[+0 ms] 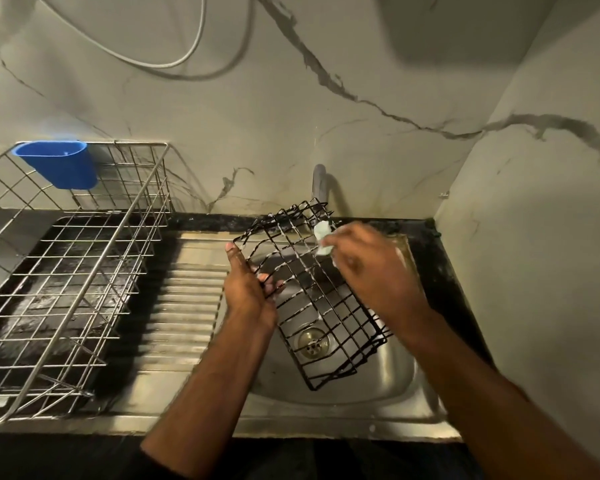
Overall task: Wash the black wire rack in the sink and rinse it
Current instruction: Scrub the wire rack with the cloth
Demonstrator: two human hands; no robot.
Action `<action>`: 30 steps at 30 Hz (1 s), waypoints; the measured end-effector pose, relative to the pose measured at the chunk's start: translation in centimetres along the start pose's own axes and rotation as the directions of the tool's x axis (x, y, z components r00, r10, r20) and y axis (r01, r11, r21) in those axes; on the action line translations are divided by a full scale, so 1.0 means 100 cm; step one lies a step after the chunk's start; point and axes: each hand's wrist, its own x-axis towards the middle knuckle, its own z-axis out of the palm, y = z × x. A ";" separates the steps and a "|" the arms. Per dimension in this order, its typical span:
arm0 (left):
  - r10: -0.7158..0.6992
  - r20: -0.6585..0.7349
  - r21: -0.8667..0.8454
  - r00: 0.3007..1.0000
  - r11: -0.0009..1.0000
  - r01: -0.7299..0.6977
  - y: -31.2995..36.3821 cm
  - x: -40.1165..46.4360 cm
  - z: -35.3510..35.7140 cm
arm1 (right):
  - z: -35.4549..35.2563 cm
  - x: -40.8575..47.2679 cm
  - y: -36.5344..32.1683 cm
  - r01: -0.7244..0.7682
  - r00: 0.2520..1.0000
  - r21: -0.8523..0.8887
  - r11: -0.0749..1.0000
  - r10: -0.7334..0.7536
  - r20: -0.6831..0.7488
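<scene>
Rack of black wire grid, box-shaped, held tilted over the steel sink; its far end is up near the tap, its near end low over the basin; white suds cling along several wires. Our left hand grips the rack's left edge, fingers curled through the grid, tips partly hidden behind the wires. Our right hand is closed around a pale green sponge, pressed to the rack's upper right part; most of the sponge is hidden in the fist, so we cannot tell its shape. Drain, round, perforated metal, shows through the grid. We cannot make out whether water is running; the tap's outlet is hidden behind the rack. Left of the basin is a ribbed steel drainboard; on the dark counter sits a silver wire dish drainer, cut off at the left edge, with a blue plastic cup hooked on its back rim. Wall of marbled pale panels; a white cable loops at the top, ends out of view.
</scene>
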 end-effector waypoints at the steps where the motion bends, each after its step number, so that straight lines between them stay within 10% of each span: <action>1: -0.003 0.005 -0.014 1.000 1.000 0.003 -0.001 -0.001 0.002 | 0.005 -0.004 -0.013 0.076 0.997 -0.032 0.997 -0.076 0.016; 6: -0.010 -0.027 -0.069 1.000 0.998 0.008 0.004 -0.004 0.001 | 0.016 -0.017 -0.020 0.289 0.946 -0.080 0.954 -0.272 0.175; 13: -0.022 -0.097 -0.073 0.995 0.997 0.015 0.013 0.001 -0.005 | -0.010 -0.001 0.032 -0.117 0.993 -0.047 0.992 0.116 -0.029; 20: -0.078 -0.081 -0.140 0.994 0.988 0.067 0.009 0.013 -0.006 | 0.001 -0.013 -0.040 0.236 0.925 0.062 0.970 -0.244 0.293; 30: -0.074 -0.089 -0.085 0.993 0.994 0.067 0.011 0.014 -0.012 | -0.018 0.009 0.018 -0.048 0.996 -0.002 0.999 0.048 0.080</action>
